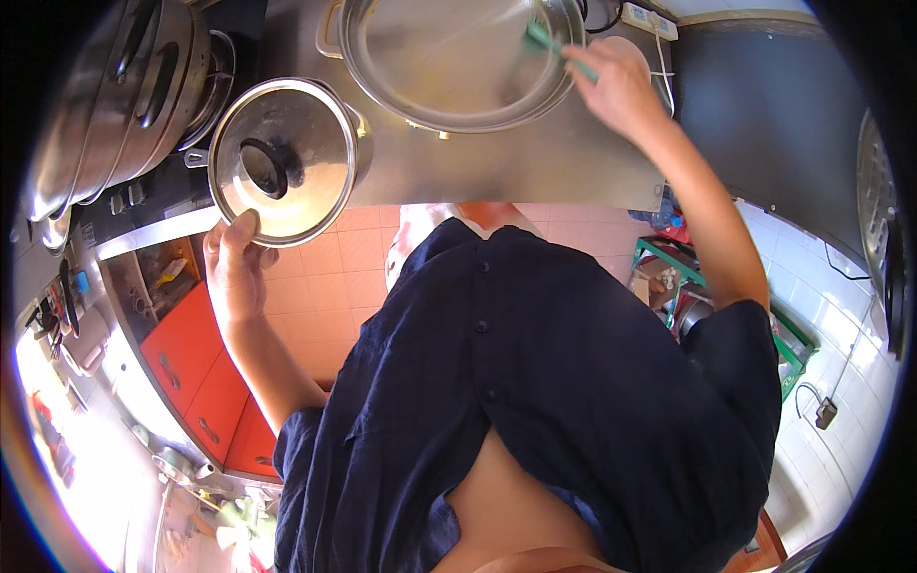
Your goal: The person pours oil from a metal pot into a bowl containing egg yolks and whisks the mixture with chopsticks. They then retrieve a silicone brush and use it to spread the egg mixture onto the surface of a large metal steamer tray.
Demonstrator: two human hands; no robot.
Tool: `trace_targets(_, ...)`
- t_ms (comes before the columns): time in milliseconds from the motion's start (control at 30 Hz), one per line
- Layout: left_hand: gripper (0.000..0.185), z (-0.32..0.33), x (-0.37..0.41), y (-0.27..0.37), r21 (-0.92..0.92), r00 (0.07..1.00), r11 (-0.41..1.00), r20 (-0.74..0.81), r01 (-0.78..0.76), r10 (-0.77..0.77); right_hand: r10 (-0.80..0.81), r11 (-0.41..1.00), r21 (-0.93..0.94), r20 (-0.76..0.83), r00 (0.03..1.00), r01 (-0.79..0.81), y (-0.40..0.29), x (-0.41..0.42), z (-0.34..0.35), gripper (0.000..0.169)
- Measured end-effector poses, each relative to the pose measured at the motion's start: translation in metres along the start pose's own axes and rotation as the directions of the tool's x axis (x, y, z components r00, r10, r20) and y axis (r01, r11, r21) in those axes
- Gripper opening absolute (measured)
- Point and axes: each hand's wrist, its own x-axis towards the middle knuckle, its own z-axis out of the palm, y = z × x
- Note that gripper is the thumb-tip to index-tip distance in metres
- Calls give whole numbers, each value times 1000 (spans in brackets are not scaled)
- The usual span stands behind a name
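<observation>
My right hand (pixel 617 84) grips the handle of a green brush (pixel 544 36), its blurred head over the right side of a wide, shallow round pan (pixel 458 123). The pan has a pale side handle, and faint yellowish residue shows on its floor. My left hand (pixel 235 268) pinches the near rim of a shiny metal lid (pixel 315 179) with a black knob. Below the lid, part of a metal pot (pixel 365 143) shows on the right. Whether the lid rests fully on that pot is hard to tell.
Large stacked steamer pots (pixel 107 107) stand on the stove at left. A power strip (pixel 648 21) with cords lies behind my right hand. Below the steel counter (pixel 516 168) are red cabinet doors (pixel 193 365) on the left and a green rack (pixel 791 344) on the right.
</observation>
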Motion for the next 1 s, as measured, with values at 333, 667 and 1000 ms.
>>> trace_targets(333, 21, 4, 5, 8, -18, 1000, 1000, 9, -6, 6, 275, 856, 468, -55, 960, -219, -44, 2, 20, 20)
trace_targets(667, 20, -8, 7, 0, -62, 997, 998, 74, -22, 26, 36, 952, 305, -53, 998, -18, -83, -27, 17, 26)
trace_targets(1000, 20, -3, 10, 4, -78, 996, 997, 92, -10, 17, -20, 978, -206, -123, 992, -6, -3, 28, 50, 26)
